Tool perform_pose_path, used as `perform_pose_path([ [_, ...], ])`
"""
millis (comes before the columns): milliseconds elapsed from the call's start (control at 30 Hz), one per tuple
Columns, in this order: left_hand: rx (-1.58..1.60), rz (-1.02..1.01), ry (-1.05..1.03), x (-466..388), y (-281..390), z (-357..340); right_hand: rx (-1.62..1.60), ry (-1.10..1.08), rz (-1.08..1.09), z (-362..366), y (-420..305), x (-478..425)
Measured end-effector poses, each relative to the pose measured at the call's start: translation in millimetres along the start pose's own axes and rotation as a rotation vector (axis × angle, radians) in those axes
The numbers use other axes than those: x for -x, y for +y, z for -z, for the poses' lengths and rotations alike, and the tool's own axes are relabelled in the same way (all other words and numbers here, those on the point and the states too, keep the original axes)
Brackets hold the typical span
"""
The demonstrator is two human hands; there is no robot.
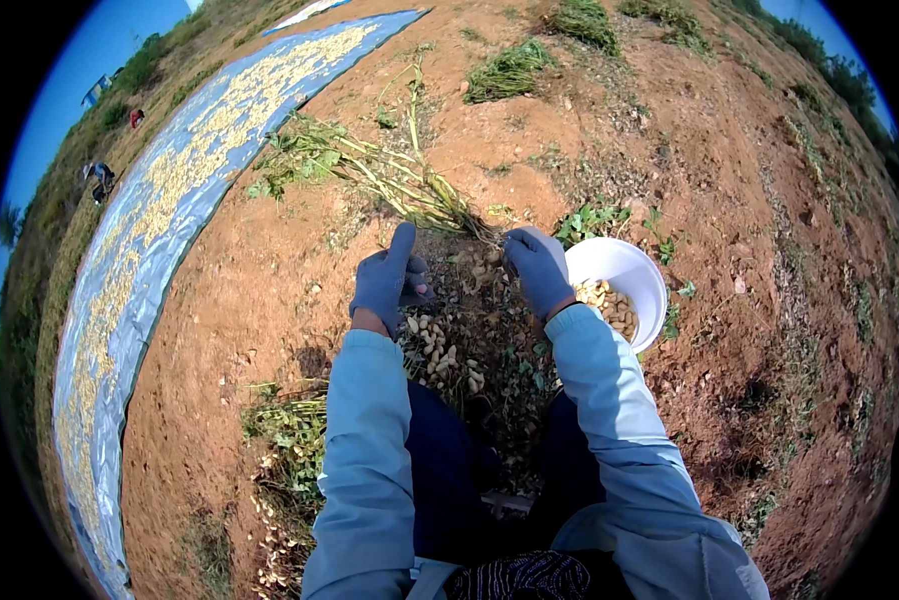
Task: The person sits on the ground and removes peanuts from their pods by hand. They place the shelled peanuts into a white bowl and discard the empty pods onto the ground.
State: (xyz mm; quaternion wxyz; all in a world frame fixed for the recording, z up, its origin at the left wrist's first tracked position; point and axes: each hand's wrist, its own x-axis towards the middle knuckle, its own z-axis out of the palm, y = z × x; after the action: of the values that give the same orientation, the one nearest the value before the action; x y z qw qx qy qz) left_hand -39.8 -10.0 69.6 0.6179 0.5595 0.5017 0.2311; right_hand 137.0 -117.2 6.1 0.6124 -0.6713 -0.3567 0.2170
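My left hand (389, 277), in a grey-blue glove, has its thumb raised apart from curled fingers. A small pinkish spot shows at its fingertips; I see no pod there. My right hand (537, 270), gloved alike, bends its fingers at the root end of an uprooted peanut plant (412, 184). Whether they grip the roots is hidden. The plant lies on the soil, its stems pointing away to the upper left. Below my hands lies a loose pile of peanut pods (442, 352). A white plastic bucket (648, 285), partly filled with peanuts (608, 304), stands beside my right wrist.
A long silvery-blue tarp (145, 300) spread with peanuts curves along the left. Bundles of pulled plants (509, 71) lie on the reddish soil ahead. More plants with pods (288, 442) lie by my left forearm. Two people (100, 178) are far off at left.
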Motion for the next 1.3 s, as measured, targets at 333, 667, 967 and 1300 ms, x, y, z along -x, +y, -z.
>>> perform_pose_path([
  [333, -0.25, -0.199, -0.377, -27, -30, -5, -0.204, -0.353, -0.142, 13, -16, 1],
  [667, -0.034, -0.188, -0.424, -24, -34, -25, 0.31, -0.208, 0.226, 6, -7, -6],
  [967, 0.151, -0.101, -0.326, -37, -37, -27, -0.041, -0.048, 0.017, 3, -41, 20],
  [1300, 0.187, -0.199, -0.235, -25, -39, -37, 0.119, -0.057, 0.135, -27, -11, 14],
])
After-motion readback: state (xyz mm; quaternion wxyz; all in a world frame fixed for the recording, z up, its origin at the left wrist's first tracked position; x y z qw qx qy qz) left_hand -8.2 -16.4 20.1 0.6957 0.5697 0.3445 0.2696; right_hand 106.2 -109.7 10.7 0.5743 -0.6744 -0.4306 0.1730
